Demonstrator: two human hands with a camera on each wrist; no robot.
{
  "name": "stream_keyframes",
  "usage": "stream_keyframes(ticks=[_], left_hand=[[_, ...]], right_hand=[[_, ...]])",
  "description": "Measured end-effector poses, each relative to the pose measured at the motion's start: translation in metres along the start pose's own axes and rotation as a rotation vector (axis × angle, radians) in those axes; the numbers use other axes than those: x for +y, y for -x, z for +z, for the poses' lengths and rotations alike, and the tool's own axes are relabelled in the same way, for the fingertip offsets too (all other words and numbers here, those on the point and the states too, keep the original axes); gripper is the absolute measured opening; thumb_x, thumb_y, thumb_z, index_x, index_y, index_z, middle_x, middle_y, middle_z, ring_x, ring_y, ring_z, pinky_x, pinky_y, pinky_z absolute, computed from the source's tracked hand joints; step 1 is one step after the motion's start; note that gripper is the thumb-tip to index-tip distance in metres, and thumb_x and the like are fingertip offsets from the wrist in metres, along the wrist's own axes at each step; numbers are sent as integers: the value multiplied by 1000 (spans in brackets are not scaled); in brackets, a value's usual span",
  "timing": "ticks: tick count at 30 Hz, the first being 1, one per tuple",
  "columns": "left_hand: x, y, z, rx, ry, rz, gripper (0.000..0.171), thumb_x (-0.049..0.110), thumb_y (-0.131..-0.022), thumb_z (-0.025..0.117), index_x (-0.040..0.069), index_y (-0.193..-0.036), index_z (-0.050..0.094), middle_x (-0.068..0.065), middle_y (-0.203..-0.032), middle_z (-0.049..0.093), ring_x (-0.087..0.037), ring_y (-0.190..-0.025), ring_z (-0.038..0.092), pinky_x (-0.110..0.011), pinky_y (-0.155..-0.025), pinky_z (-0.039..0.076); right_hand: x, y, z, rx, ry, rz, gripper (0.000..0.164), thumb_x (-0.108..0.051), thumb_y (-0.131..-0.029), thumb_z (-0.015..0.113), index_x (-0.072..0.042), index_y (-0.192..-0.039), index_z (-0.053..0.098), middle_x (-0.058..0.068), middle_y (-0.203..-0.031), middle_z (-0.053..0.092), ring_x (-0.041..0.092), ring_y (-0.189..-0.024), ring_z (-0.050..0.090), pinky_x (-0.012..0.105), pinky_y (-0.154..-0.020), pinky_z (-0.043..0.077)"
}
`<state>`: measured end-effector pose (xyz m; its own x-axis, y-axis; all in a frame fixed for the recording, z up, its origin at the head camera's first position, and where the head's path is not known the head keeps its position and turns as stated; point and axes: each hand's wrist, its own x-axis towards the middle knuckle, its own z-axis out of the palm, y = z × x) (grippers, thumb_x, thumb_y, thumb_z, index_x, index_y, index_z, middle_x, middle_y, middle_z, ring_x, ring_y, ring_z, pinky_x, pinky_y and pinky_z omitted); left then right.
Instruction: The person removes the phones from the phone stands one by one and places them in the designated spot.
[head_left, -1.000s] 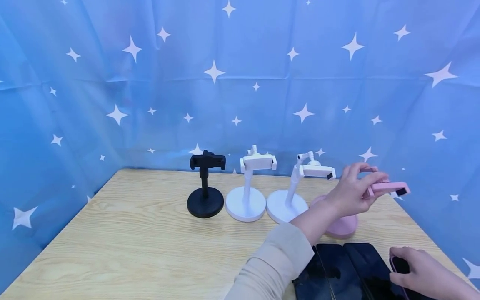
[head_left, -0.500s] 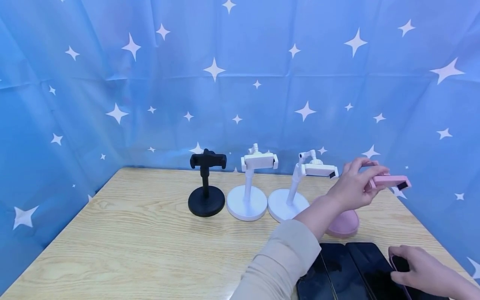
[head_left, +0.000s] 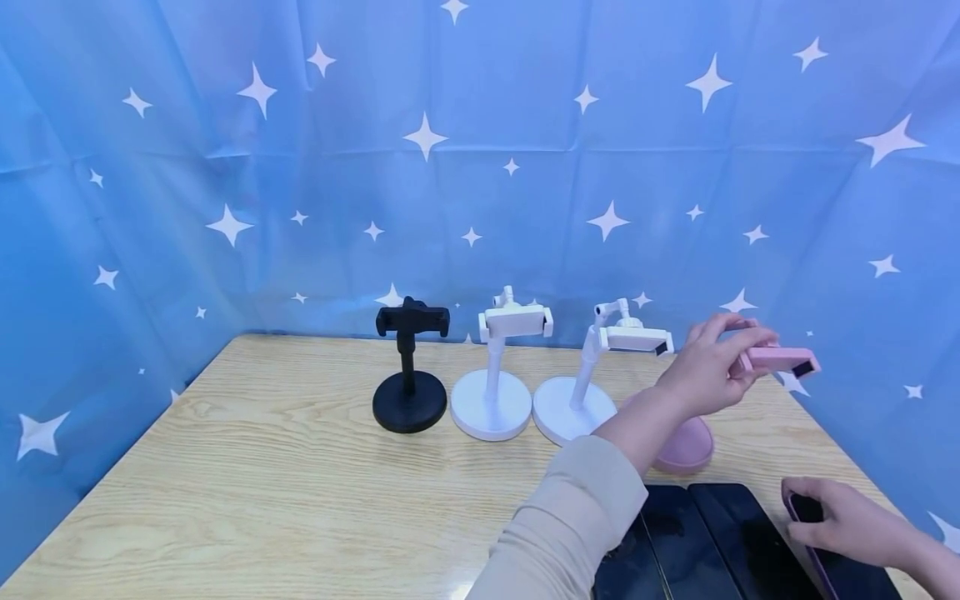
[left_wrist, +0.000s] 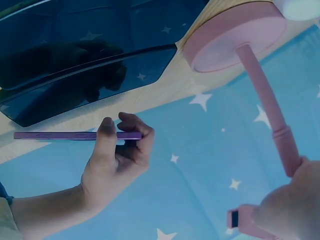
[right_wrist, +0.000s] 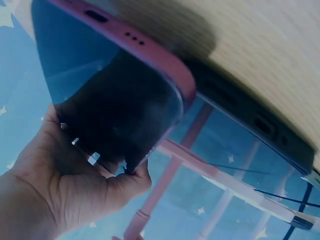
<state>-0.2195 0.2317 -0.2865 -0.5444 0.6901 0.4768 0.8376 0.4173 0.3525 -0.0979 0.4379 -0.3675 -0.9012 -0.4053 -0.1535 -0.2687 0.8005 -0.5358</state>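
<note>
My left hand (head_left: 705,371) grips the pink phone stand (head_left: 686,446) up by its clamp head, which points right. In the left wrist view, the stand's pink pole (left_wrist: 262,92) runs from its round base up to that hand (left_wrist: 287,207). My right hand (head_left: 851,521) holds a purple-edged smartphone (head_left: 843,571) between thumb and fingers, beside the row of dark phones (head_left: 693,542). Seen edge-on in the left wrist view, this smartphone (left_wrist: 55,135) stands apart from the others. Its dark glossy screen (right_wrist: 115,95) fills much of the right wrist view.
Left of the pink stand, a black phone stand (head_left: 408,404) and two white phone stands (head_left: 491,408) (head_left: 573,412) line up on the wooden table (head_left: 262,500). Behind hangs a blue curtain (head_left: 337,183) with white stars. My left forearm overlaps part of the phone row.
My right hand has shifted slightly right with the purple-edged smartphone, baring more of its screen. The left hand still holds the pink stand's head, its wrist now a little farther right.
</note>
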Motion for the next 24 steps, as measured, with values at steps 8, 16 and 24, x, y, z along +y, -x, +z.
stream_keyframes(ticks=[8, 16, 24], left_hand=[[-1, -2, -3, -41, 26, -49, 44, 28, -91, 55, 40, -132, 42, 17, -143, 25, -3, -129, 23, -13, -92, 31], [-2, -2, -6, -58, 38, -77, 45, 29, -91, 55, 41, -132, 41, 20, -142, 25, 1, -126, 25, -8, -83, 33], [5, -3, -5, -46, 15, -97, 43, 29, -90, 55, 42, -130, 44, 21, -141, 28, 4, -125, 26, -7, -89, 28]], right_hand=[[14, -6, -4, 11, 5, -82, 13, 1, -87, 54, -6, -82, 45, -17, -69, 29, -4, -51, 23, 23, -46, 24], [22, -12, -4, 29, 75, -67, 13, -1, -86, 56, -9, -80, 47, -18, -69, 34, -5, -54, 29, 23, -48, 24], [24, -21, 2, 20, 114, 145, 14, -18, -92, 54, -5, -86, 55, -2, -81, 55, -2, -64, 41, 23, -55, 33]])
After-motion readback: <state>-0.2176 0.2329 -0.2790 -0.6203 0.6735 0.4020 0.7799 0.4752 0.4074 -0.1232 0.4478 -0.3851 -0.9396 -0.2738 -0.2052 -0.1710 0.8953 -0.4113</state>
